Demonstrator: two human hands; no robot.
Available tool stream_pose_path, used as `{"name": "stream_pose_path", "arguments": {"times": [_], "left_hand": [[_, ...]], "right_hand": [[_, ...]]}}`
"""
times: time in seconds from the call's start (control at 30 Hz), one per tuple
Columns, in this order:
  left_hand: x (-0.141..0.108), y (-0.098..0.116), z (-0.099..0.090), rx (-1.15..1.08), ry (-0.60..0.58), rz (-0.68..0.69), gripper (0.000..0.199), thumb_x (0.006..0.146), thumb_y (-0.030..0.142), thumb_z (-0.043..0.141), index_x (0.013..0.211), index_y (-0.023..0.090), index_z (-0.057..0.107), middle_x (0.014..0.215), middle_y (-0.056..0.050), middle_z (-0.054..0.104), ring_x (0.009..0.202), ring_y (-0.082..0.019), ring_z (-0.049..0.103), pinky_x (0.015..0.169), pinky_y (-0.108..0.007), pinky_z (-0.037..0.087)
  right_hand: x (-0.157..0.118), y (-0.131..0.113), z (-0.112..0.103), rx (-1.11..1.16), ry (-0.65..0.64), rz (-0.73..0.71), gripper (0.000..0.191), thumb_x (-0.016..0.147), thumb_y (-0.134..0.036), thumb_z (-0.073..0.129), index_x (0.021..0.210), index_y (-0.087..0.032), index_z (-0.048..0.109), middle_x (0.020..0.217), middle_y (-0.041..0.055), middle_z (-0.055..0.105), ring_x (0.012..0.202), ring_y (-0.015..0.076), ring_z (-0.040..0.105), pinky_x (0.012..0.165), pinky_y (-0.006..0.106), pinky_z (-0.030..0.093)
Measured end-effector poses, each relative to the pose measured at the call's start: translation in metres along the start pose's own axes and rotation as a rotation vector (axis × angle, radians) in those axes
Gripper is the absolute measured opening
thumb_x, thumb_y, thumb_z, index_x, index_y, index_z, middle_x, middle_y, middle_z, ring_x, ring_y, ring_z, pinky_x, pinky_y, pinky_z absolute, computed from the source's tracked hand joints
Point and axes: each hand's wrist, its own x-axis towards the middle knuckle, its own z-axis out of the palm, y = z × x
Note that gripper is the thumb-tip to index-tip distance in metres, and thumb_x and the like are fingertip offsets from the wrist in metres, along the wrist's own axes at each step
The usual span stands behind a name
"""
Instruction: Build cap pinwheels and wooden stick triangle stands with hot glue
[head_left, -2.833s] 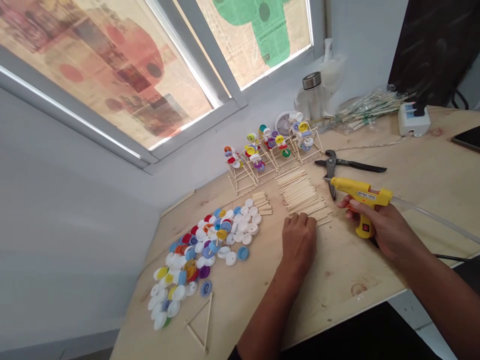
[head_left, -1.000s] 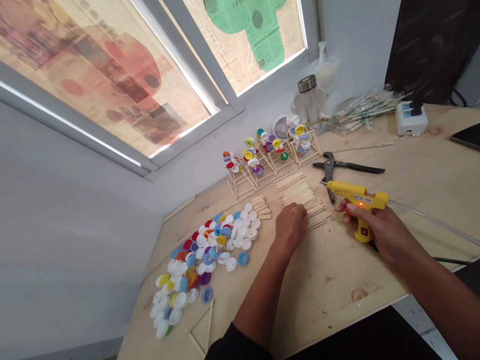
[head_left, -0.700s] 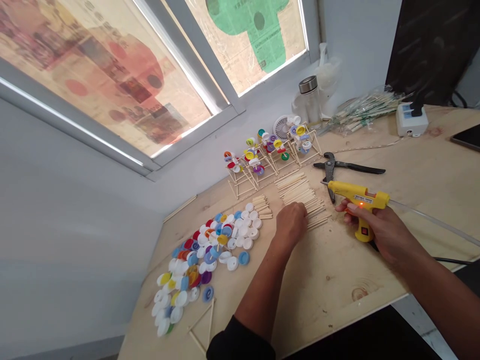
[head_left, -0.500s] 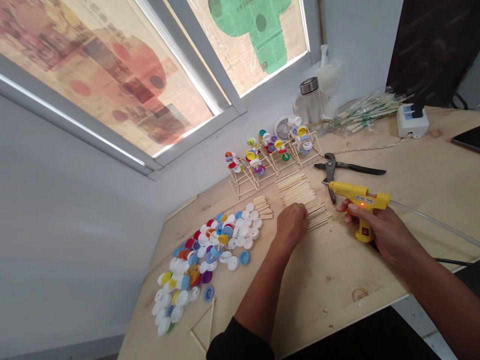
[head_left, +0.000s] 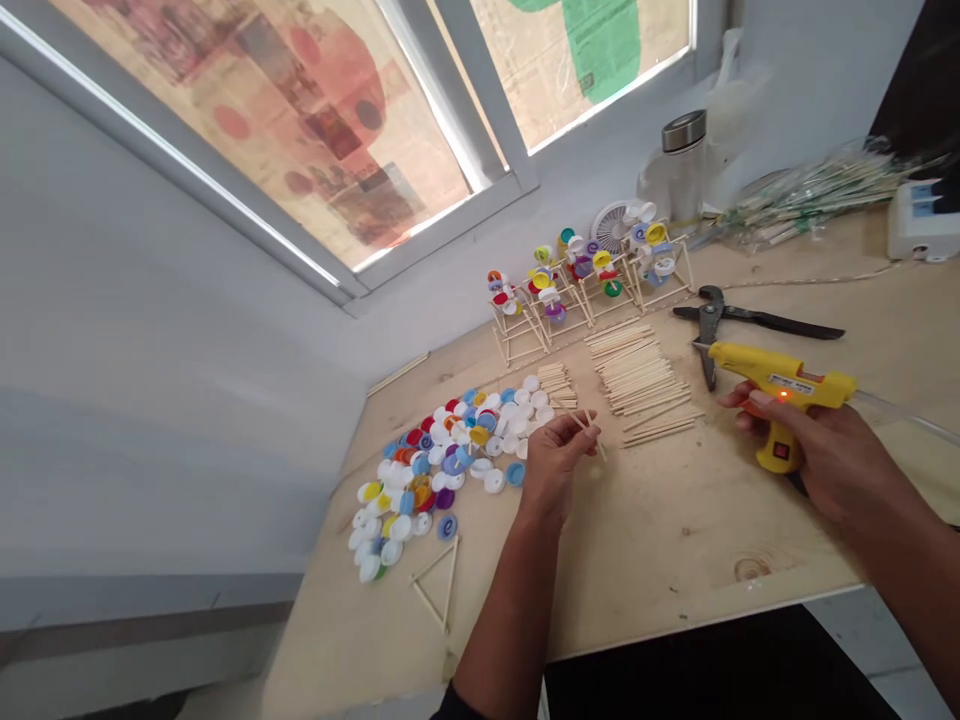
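Observation:
My left hand [head_left: 559, 462] is closed on thin wooden sticks [head_left: 594, 432], which poke out between the fingertips; how many I cannot tell. It hovers between the heap of bottle caps [head_left: 457, 455] and a row of loose wooden sticks [head_left: 641, 380]. In my right hand [head_left: 832, 440] is a yellow hot glue gun [head_left: 784, 385], gripped by its handle, nozzle pointing left and its orange light on. A clear glue stick [head_left: 907, 415] sticks out of its back. A triangle of joined sticks [head_left: 441, 583] lies flat near the table's left front.
Black pliers [head_left: 757, 318] lie just beyond the glue gun. Stick frames with colourful caps [head_left: 555, 290] stand along the wall, beside a small fan [head_left: 611, 228] and a steel-lidded bottle [head_left: 684, 165]. Bagged sticks [head_left: 817, 195] and a white power socket [head_left: 922, 220] are at the back right.
My left hand has lifted from the row of sticks and moved left and nearer, now with sticks between its fingers. My right hand still holds the glue gun. The view has turned leftward.

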Motion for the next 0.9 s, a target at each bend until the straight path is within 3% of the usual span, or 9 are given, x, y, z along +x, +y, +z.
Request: {"name": "stream_pose_path", "arguments": {"times": [0.17,0.4,0.67,0.9], "left_hand": [[-0.013,-0.011,-0.006,0.223,0.062,0.159,0.014,0.067,0.026,0.068,0.075,0.015,0.065,0.072,-0.002,0.065,0.066,-0.012,0.058,0.066,-0.025,0.048],[-0.025,-0.011,-0.007,0.604,0.094,0.316,0.006,0.075,0.017,0.053,0.070,0.017,0.057,0.069,-0.001,0.062,0.064,-0.012,0.057,0.066,-0.025,0.047],[-0.021,-0.015,-0.008,0.775,0.007,0.346,0.011,0.078,0.015,0.051,0.080,0.017,0.061,0.082,-0.004,0.067,0.072,-0.015,0.060,0.068,-0.027,0.047],[-0.019,-0.014,-0.007,0.831,-0.002,0.329,0.008,0.078,0.016,0.052,0.073,0.018,0.058,0.072,-0.002,0.064,0.065,-0.015,0.057,0.063,-0.026,0.043]], "right_hand": [[0.001,0.001,-0.001,-0.025,0.004,-0.002,0.025,0.062,-0.033,0.078,0.080,-0.018,0.069,0.085,0.0032,0.067,0.062,0.0086,0.052,0.053,0.017,0.046],[0.003,0.001,-0.002,-0.036,-0.009,-0.011,0.025,0.062,-0.031,0.078,0.081,-0.018,0.068,0.086,0.0037,0.066,0.061,0.0094,0.052,0.052,0.018,0.047],[0.003,0.002,-0.001,-0.023,0.003,-0.005,0.026,0.061,-0.032,0.079,0.079,-0.017,0.068,0.084,0.0031,0.067,0.060,0.0075,0.053,0.053,0.014,0.047],[0.003,0.000,0.000,-0.022,0.015,-0.002,0.032,0.056,-0.034,0.080,0.079,-0.016,0.068,0.082,0.0022,0.067,0.059,0.0068,0.053,0.052,0.013,0.047]]}}
